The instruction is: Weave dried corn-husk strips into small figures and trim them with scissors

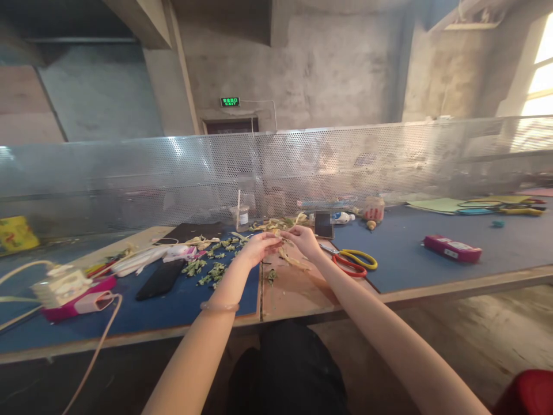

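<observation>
Both hands meet over the middle of the surface (415,253), fingertips drawn together. The left hand (258,246) and the right hand (303,239) each pinch an end of a pale, straw-coloured plant strip (283,235), so both are closed on it; the strip is held just above the surface, between the two hands. More of the same pale strands (292,260) trail down from the right hand onto the bare brown panel (298,288) below. A bracelet (219,306) sits on the left forearm.

Just left of the hands, small green plant bits (206,270) lie scattered on the blue mat (173,305), near a black phone (161,279). To the right of the right hand lie scissors with red and yellow handles (352,260), touching the edge of the brown panel. Behind the hands stand a clear plastic cup with a straw (240,217) and a second dark phone (324,224) propped upright. Further right, well apart, a red flat case (451,248) rests on the blue covering. A perforated metal screen (173,167) runs along the far edge
</observation>
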### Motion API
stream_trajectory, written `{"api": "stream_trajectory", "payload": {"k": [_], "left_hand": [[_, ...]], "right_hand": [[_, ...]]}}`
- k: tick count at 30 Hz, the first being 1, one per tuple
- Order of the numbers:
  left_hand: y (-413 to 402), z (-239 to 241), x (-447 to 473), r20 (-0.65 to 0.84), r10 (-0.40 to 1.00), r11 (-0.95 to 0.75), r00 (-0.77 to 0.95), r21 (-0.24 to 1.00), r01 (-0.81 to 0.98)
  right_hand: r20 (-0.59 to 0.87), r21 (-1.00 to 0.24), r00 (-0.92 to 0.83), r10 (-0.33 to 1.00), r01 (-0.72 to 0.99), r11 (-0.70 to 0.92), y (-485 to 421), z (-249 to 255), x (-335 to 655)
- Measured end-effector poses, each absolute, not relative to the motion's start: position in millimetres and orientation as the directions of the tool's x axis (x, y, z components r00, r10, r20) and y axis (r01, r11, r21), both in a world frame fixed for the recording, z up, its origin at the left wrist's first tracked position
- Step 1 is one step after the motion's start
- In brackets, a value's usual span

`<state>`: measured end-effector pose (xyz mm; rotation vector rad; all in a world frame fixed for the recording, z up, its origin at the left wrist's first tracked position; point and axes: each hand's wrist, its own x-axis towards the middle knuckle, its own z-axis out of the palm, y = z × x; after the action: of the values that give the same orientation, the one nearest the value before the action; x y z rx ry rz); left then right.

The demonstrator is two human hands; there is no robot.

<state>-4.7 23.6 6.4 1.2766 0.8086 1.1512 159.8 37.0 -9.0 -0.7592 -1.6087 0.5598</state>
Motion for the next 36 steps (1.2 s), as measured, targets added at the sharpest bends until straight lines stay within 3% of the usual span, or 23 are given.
{"api": "stream_trajectory", "payload": {"k": [7, 26, 32, 36], "left_hand": [[20.4, 6.8, -2.9, 0.089, 0.955, -0.054, 0.281, 0.990, -0.131], [21.2, 6.7, 0.0, 0.134, 0.942, -0.107, 0.306, 0.989, -0.104], [17.8, 8.0, 1.5, 0.146, 0.961, -0.159, 0.236, 0.986, 0.038], [15.4, 7.8, 3.6, 0.215, 0.963, -0.241, 0.164, 0.958, 0.153]], "right_hand": [[0.662, -0.732, -0.044, 0.748, 0.178, 0.658, 39.4, -11.4, 159.2], [0.668, -0.717, -0.101, 0.738, 0.180, 0.674, 39.6, -11.8, 155.3], [0.666, -0.717, -0.099, 0.740, 0.192, 0.671, 50.2, -16.5, 156.9], [0.664, -0.710, -0.025, 0.747, 0.290, 0.642, 50.2, -17.1, 159.7]]}}
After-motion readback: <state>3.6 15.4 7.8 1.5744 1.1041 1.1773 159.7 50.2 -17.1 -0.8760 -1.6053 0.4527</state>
